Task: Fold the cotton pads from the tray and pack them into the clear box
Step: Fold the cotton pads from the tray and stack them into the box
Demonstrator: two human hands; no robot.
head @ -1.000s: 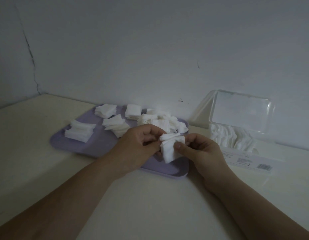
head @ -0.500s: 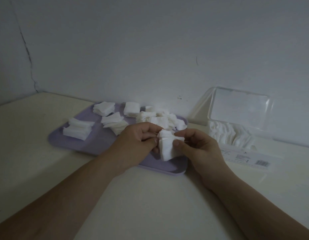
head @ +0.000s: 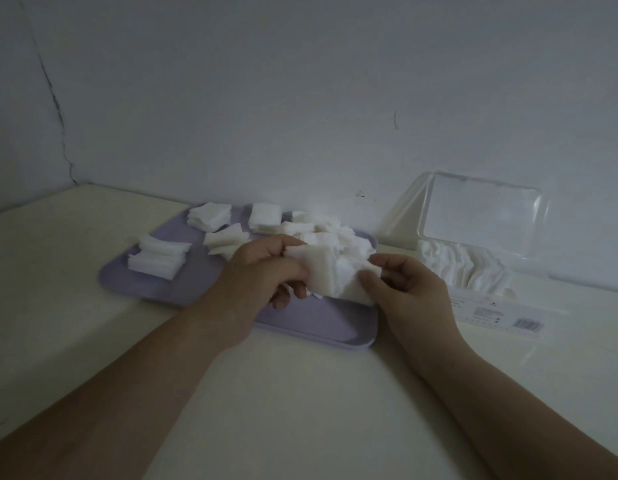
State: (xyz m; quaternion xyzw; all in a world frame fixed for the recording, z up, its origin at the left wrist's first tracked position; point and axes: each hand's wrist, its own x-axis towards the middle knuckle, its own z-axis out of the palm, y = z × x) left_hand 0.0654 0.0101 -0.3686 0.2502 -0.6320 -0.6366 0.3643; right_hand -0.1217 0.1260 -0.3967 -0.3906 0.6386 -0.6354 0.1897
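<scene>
Here, in dim light, I see my left hand [head: 266, 271] and right hand [head: 404, 292] raised just above the near right part of a lilac tray [head: 182, 285], sharing one white cotton pad [head: 326, 271]. The left hand's fingers curl round the pad's left edge. The right hand's thumb and forefinger pinch its lower right corner. Loose pad stacks [head: 158, 259] lie across the tray's far side. To the right stands the clear box [head: 473, 289], its lid [head: 480, 216] tipped open against the grey wall [head: 300, 98], with packed pads [head: 453, 261] inside. Everything rests on a pale table [head: 300, 393].
</scene>
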